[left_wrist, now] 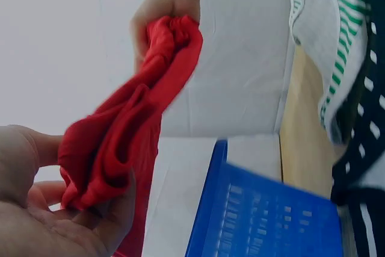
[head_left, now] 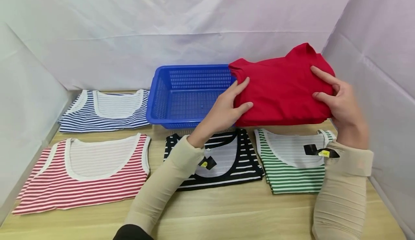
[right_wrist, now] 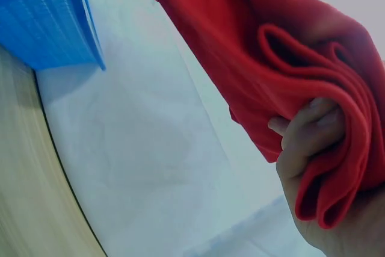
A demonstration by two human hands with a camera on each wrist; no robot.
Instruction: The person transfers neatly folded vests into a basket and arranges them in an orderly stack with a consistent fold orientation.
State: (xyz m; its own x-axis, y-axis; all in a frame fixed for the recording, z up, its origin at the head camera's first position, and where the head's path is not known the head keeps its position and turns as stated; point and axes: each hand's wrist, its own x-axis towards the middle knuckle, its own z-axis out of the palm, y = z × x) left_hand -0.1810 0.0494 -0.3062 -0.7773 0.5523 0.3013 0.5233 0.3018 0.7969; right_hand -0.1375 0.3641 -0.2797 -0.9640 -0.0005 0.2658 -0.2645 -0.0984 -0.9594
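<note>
A folded red tank top (head_left: 282,89) is held up in the air by both hands, overlapping the right end of the blue basket (head_left: 157,99) in the head view. My left hand (head_left: 227,105) grips its left edge, thumb in front and other fingers partly hidden behind the cloth. At the opposite edge, my right hand (head_left: 340,96) pinches the fabric. In the left wrist view, the left hand (left_wrist: 66,209) curls around the thick layered fold. Several fingers of the right hand (right_wrist: 307,139) tuck between the layers in the right wrist view.
Folded striped tank tops lie on the wooden table (head_left: 227,214): blue (head_left: 94,123) at back left, red-and-white (head_left: 97,193) in front of it, black (head_left: 223,180) in the middle, green (head_left: 295,182) at right. White cloth walls (head_left: 129,17) enclose the back and sides.
</note>
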